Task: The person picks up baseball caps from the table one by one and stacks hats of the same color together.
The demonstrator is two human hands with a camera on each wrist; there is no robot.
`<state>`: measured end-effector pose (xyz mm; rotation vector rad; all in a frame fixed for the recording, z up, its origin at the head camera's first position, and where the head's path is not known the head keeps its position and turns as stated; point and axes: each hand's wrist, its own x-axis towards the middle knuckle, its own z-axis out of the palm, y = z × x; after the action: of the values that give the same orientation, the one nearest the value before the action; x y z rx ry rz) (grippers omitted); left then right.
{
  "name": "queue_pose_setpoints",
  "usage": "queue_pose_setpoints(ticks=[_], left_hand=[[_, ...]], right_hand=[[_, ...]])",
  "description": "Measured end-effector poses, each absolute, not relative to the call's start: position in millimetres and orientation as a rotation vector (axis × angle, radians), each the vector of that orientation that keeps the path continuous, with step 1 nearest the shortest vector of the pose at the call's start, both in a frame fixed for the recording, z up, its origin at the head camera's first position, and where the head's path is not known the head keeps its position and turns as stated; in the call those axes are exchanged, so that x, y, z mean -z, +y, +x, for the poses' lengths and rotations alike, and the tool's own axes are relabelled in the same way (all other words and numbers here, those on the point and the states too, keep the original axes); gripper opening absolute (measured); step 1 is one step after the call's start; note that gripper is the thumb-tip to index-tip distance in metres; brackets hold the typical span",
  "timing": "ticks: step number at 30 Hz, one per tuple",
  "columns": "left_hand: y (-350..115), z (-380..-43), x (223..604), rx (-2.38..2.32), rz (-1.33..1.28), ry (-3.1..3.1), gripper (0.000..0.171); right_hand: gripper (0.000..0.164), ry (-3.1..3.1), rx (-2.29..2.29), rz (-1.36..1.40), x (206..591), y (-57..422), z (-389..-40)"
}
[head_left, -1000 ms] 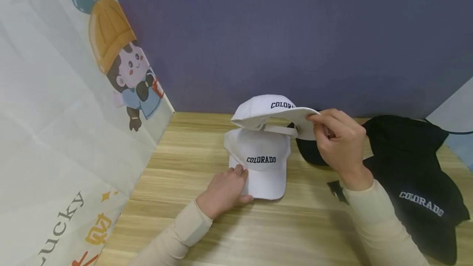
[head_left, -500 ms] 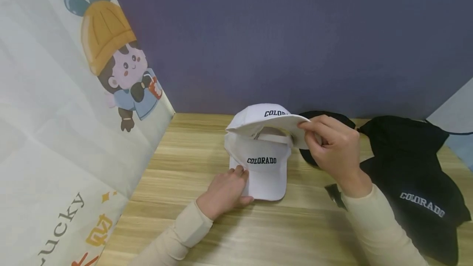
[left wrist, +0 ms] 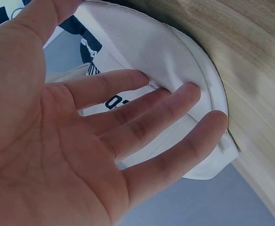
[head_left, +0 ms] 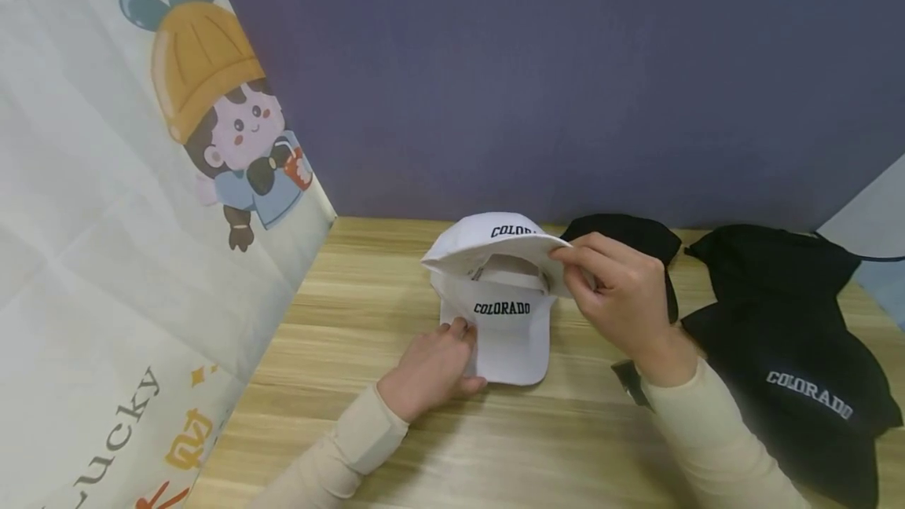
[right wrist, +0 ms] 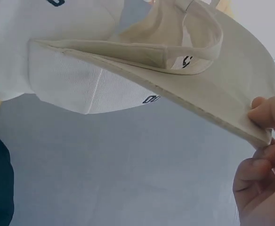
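Treat upper white COLORADO baseball cap (head_left: 488, 247), tilted over lower white baseball cap (head_left: 503, 336) with left hand (head_left: 430, 370) loosely spread on it, as probably light, soft-crowned, stiff-brimmed, best held by the brim (right wrist: 222, 96) pinched in right hand (head_left: 624, 293).

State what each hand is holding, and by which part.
The right hand pinches the upper white cap by the outer edge of its brim. The left hand only rests on the brim of the lower white cap, apparently without gripping it.

From the head, I look forward and down over the table (head_left: 353, 297). My 2 wrist cameras watch closely the left hand (left wrist: 67, 141) and right hand (right wrist: 264, 174); head and right wrist share the upper white cap (head_left: 488, 252).
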<state>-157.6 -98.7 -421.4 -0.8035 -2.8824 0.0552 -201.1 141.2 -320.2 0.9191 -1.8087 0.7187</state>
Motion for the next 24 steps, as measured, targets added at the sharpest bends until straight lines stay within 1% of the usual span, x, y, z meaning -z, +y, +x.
queue_pose_setpoints(ticks=[8, 16, 24], left_hand=[[-100.2, -156.5, 418.8, -0.049, -0.803, -2.885, 0.073], [-100.9, -155.6, 419.3, -0.066, -0.802, -2.846, 0.073], [-99.4, -155.7, 419.3, -0.076, -0.809, -2.836, 0.072]], right_hand=[[0.020, -1.820, -0.712, 0.974, 314.5, 130.3, -191.0], [0.020, -1.843, -0.694, 1.033, 329.3, 129.7, -200.3], [0.019, -1.862, -0.670, 1.093, 336.9, 129.6, -202.1]])
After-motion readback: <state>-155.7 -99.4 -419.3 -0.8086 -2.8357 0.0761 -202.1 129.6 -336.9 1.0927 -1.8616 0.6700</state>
